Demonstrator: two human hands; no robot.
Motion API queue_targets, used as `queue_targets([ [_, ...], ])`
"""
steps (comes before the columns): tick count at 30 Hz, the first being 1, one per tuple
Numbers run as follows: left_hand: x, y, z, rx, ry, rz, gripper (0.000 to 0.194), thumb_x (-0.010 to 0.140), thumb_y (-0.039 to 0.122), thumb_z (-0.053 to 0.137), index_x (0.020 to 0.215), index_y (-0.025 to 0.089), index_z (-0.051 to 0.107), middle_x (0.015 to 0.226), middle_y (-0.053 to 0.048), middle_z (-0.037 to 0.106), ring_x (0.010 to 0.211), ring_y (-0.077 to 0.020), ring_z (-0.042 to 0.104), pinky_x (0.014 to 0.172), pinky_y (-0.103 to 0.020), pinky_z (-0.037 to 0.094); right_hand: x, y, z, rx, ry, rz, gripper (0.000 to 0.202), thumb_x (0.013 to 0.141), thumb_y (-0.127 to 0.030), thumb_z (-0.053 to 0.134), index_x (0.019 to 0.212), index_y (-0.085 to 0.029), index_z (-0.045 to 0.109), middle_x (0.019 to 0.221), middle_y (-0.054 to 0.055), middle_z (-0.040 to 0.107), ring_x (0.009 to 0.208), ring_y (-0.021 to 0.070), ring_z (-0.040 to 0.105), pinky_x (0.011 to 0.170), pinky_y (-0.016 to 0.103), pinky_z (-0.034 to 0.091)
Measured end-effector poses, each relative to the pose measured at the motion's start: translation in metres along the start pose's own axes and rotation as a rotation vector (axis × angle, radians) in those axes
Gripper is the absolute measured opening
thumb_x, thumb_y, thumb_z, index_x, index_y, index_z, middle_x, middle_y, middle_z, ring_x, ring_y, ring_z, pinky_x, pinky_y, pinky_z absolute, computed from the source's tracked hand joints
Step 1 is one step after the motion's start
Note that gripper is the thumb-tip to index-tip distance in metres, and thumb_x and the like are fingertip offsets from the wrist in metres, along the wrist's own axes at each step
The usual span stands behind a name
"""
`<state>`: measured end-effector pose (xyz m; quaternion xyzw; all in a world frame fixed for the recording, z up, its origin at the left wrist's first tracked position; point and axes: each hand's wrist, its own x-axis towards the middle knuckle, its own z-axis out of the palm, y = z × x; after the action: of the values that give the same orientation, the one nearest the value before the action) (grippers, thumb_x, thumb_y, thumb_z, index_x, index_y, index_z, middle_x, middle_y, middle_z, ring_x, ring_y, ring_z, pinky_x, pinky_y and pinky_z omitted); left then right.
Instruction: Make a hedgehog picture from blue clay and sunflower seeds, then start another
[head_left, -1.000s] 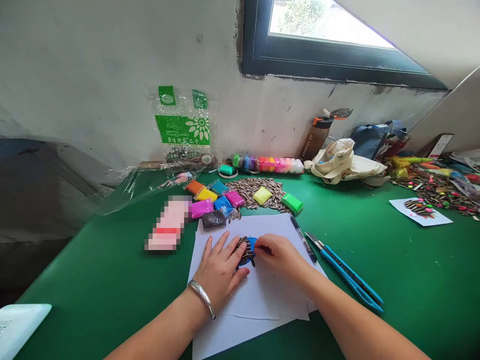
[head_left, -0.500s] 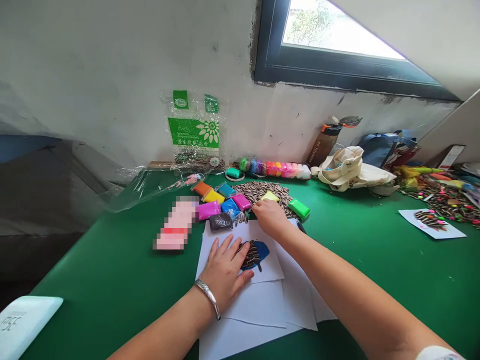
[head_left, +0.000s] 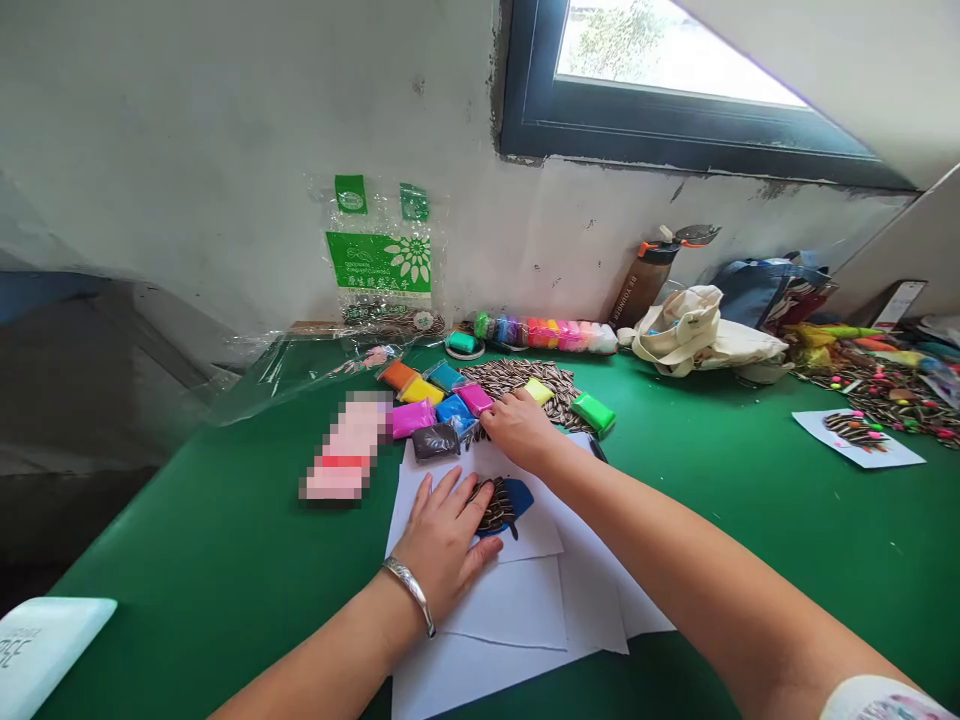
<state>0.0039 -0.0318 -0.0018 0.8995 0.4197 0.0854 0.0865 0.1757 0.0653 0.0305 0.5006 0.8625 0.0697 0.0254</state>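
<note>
My left hand [head_left: 444,535], with a silver bracelet [head_left: 411,592] at its wrist, lies flat with fingers spread on a sheet of white paper [head_left: 525,540]. Its fingertips touch the sunflower seeds [head_left: 496,508] stuck in rows on a blue clay shape [head_left: 520,495]. My right hand [head_left: 521,432] reaches to the near edge of a loose sunflower seed pile [head_left: 495,375], beside a blue clay packet [head_left: 454,408] and a magenta packet [head_left: 475,400]. Its fingers are drawn together; whatever is between them is hidden.
More clay packets, including a black one [head_left: 436,442] and a green one [head_left: 593,412], surround the pile. Behind stand a clear seed bag [head_left: 382,262], a row of coloured clay [head_left: 555,334], a brown bottle [head_left: 641,282] and a cloth bag [head_left: 686,328]. A seed-decorated card [head_left: 862,452] lies right.
My right hand has shifted a little left along the near edge of the seed pile, toward the blue packet. My left hand keeps its place on the paper. The view has turned slightly.
</note>
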Motion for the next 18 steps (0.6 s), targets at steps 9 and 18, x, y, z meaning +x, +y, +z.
queue_targets([
  [9,0.000,-0.001,0.001,-0.028,0.001,-0.013,0.050,0.086,0.039,0.049,0.131,0.017,0.045,0.134,-0.012,0.048,0.128,-0.0333,0.034,0.103,-0.060,0.026,-0.021,0.007,0.008,0.106,0.093,0.129,0.025,0.087,-0.013,0.039,0.091,-0.015,0.063,0.086,0.009,0.066,0.081,0.0189,0.058,0.068,0.028,0.035],
  [18,0.000,0.000,0.003,-0.031,0.036,-0.005,0.050,0.086,0.041,0.049,0.131,0.019,0.045,0.133,-0.011,0.050,0.127,-0.0329,0.036,0.102,-0.060,0.026,-0.080,-0.011,0.023,0.830,0.354,0.368,0.020,0.081,-0.015,0.049,0.082,-0.020,0.068,0.079,0.001,0.068,0.076,0.0146,0.059,0.070,0.024,0.043],
])
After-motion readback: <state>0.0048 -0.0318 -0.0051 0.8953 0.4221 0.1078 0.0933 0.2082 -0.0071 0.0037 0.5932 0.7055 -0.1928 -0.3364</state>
